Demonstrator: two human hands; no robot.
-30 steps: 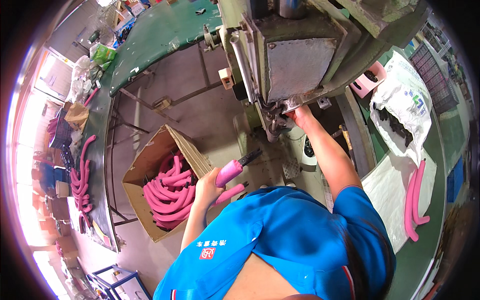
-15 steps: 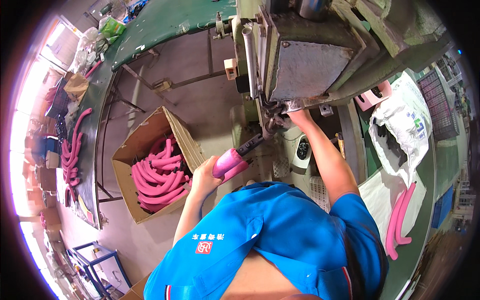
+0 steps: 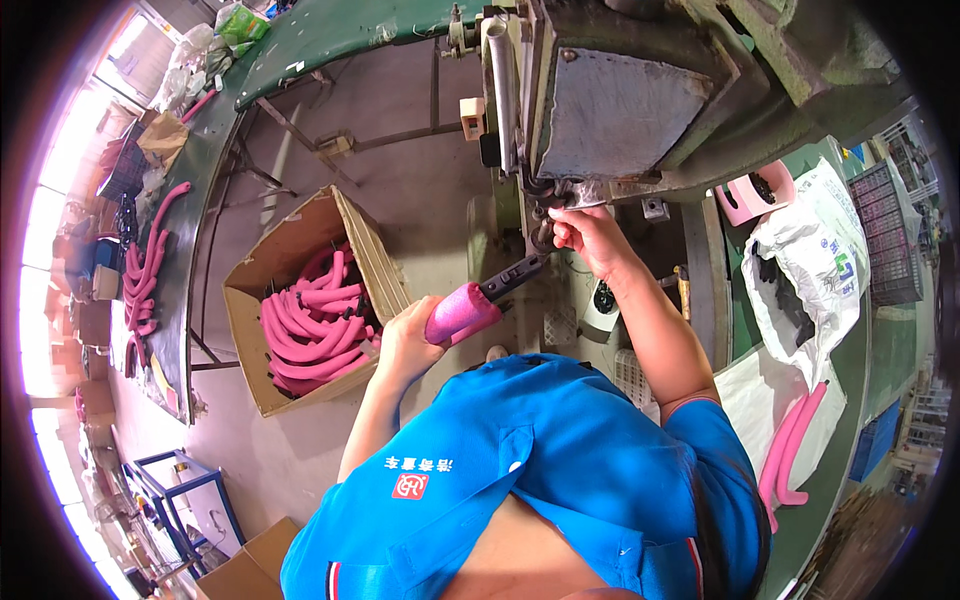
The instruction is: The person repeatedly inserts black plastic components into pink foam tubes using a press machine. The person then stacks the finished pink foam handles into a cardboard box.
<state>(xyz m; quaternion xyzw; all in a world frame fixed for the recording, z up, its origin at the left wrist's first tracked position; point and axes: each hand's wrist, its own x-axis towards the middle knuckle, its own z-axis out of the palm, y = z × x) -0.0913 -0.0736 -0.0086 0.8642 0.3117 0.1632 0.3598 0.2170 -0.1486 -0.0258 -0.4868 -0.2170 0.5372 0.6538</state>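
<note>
My left hand [image 3: 407, 340] is wrapped round a pink tube [image 3: 462, 314], perhaps foam-covered, held tilted up to the right. From the tube's upper end sticks a black slotted end piece [image 3: 511, 276], whose tip reaches the metal tooling [image 3: 541, 238] under the press [image 3: 625, 110]. A second pink length lies just below the held one. My right hand [image 3: 592, 243] is at the tooling, thumb and forefinger pinched together close to the end piece's tip. Whatever sits between those fingertips is too small to make out.
At left, an open cardboard box [image 3: 243, 318] holds several curved pink tubes [image 3: 315, 335]. More tubes [image 3: 146, 275] lie on the left bench. On the right bench stand a pink bin [image 3: 745, 203] and a white sack [image 3: 835, 285] with black parts, with pink tubes [image 3: 787, 450] nearby.
My right hand has drawn down a little from under the press, and its pinched fingers now show. My left hand keeps its grip on the pink tube. The whole view has shifted slightly.
</note>
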